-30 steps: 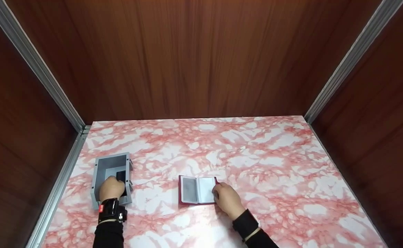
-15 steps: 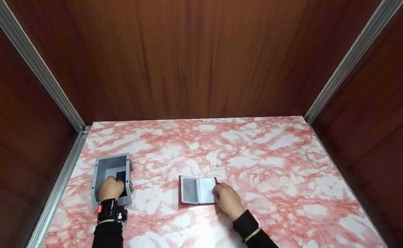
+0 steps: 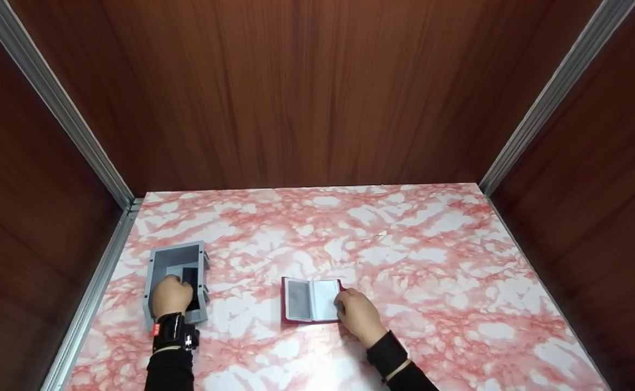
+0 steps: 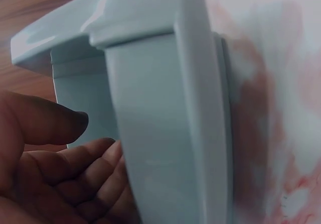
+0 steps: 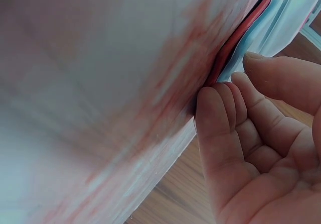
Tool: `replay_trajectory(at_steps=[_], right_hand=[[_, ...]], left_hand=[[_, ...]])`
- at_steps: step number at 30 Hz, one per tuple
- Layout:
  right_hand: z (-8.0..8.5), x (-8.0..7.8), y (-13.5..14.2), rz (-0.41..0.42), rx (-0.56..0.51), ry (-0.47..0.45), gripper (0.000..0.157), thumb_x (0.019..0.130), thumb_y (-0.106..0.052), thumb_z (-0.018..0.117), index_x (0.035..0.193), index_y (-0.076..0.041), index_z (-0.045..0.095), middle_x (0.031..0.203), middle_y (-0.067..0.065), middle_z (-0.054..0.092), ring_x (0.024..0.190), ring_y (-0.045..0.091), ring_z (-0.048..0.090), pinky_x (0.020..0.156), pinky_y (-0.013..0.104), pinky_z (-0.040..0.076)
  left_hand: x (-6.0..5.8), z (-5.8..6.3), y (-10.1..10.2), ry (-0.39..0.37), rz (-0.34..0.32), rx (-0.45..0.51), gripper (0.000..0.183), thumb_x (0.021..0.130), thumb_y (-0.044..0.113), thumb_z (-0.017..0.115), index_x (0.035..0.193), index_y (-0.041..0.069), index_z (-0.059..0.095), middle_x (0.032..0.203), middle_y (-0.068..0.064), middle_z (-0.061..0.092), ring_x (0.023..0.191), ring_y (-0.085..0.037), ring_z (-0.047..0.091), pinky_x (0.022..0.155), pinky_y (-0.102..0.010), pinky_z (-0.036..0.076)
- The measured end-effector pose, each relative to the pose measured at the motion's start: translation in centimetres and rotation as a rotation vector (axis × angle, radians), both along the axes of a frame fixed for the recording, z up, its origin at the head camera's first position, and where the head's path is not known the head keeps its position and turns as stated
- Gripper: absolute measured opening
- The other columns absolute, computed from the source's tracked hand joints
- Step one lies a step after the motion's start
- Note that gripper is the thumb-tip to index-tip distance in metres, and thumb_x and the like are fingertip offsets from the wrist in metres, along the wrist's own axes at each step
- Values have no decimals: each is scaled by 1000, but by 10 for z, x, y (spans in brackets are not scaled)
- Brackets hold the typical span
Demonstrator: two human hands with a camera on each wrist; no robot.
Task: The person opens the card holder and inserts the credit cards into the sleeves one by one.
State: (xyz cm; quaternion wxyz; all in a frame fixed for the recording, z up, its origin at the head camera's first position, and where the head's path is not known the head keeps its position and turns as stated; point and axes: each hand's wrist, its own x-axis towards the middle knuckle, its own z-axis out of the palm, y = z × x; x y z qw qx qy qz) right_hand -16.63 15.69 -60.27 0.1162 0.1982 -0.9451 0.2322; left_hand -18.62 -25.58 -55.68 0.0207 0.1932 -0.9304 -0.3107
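Observation:
A small card holder [image 3: 326, 298] with a red cover and clear sleeves lies spread wide on the table. My right hand [image 3: 359, 315] holds its right edge; in the right wrist view the fingertips [image 5: 210, 96] meet the red cover [image 5: 233, 40], with the thumb over the sleeves. At the left, my left hand [image 3: 171, 296] reaches inside a grey plastic bin [image 3: 201, 260]. Beside it in the bin lies a dark flat item [image 3: 190, 277], partly hidden. The left wrist view shows the thumb [image 4: 70, 126] apart from loosely bent fingers, nothing visible between them; the bin wall covers some fingertips.
The table [image 3: 431, 244] has a red and white marbled top. Brown wood panels [image 3: 295, 98] stand behind it and along both sides, with grey metal rails [image 3: 78, 119] at the corners. The bin stands near the left rail.
My left hand has shifted slightly left and farther into the bin, leaving a little more of the dark item visible. My right hand and the card holder stay in place.

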Motion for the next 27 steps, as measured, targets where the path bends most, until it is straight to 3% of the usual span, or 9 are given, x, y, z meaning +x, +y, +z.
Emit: replay_trajectory(at_steps=[11, 20, 27], right_hand=[[1, 0, 1, 8, -1, 1, 17, 73, 3, 77, 83, -5, 66, 79, 3, 56, 71, 25, 60, 65, 38, 50], [1, 0, 1, 10, 8, 3, 19, 72, 2, 78, 84, -6, 65, 79, 2, 55, 71, 23, 59, 65, 37, 50], [1, 0, 1, 10, 4, 0, 17, 73, 2, 76, 84, -5, 66, 80, 3, 56, 71, 24, 60, 66, 37, 50]], left_hand=[[-2, 1, 3, 23, -7, 19, 33, 89, 9, 52, 114, -9, 63, 112, -29, 64, 99, -47, 60, 83, -57, 47], [-3, -2, 8, 139, -22, 38, 30, 87, 2, 51, 110, -13, 63, 108, -32, 64, 99, -51, 59, 86, -57, 46], [-4, -2, 8, 127, -34, 56, 31, 86, 1, 51, 111, -15, 61, 109, -33, 63, 100, -51, 58, 88, -57, 45]])
